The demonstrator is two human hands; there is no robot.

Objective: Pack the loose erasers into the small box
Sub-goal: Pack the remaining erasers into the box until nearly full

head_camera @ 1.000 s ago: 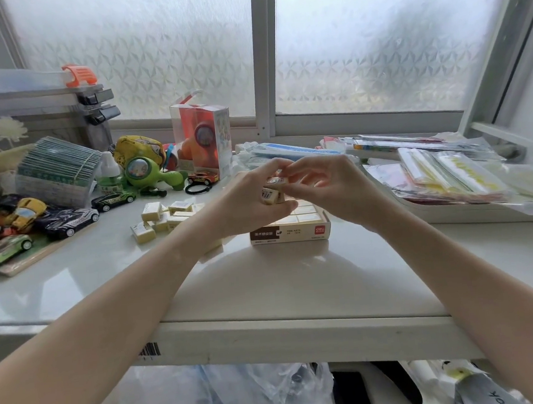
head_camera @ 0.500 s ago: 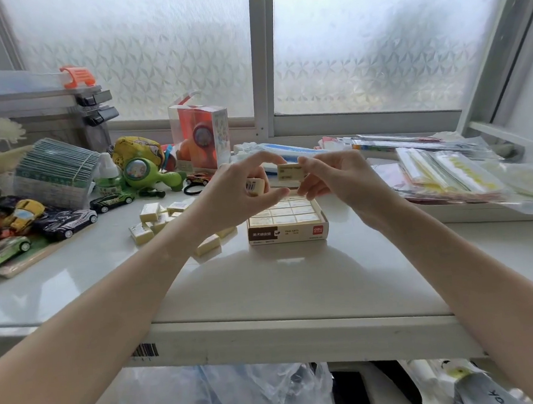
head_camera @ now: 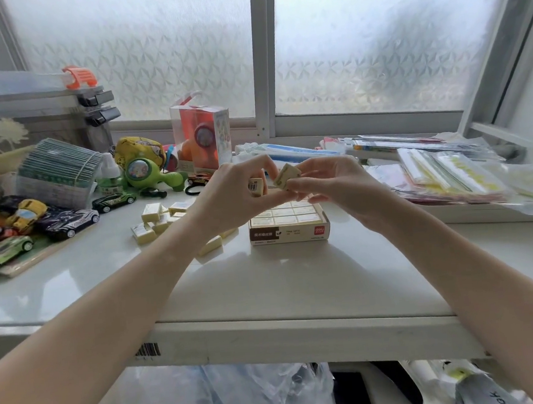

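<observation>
**Two hands hold erasers above a nearly full eraser box**

A head-worn camera looks down at a white desk (head_camera: 282, 284) under a frosted window. Both bare hands meet just above centre frame. The left hand (head_camera: 226, 199) has its grip closed on a cream eraser with a barcode (head_camera: 255, 186), pinched between thumb and fingers. The right hand (head_camera: 331, 186) pinches a second, tilted eraser (head_camera: 285, 176) at its fingertips. The two erasers sit just beside each other, in the air.

Directly below the hands, at centre frame, lies the small open box (head_camera: 289, 232), its near wall printed brown and white. Rows of erasers already fill the part that shows; the far rows are hidden behind the hands, so free slots cannot be seen. A loose pile of erasers (head_camera: 156, 222) waits left of centre, with a couple more (head_camera: 210, 245) near the left wrist.

This looks like mid-packing: the next move likely calls for turning an eraser flat and lowering it into a remaining gap, aligned with its neighbours.

Bare desk lies in front of the box, toward the lower frame. Toy cars (head_camera: 67, 221) crowd the left edge, and trays of bagged stationery (head_camera: 456, 178) sit close on the right, so sideways room is tight.
</observation>
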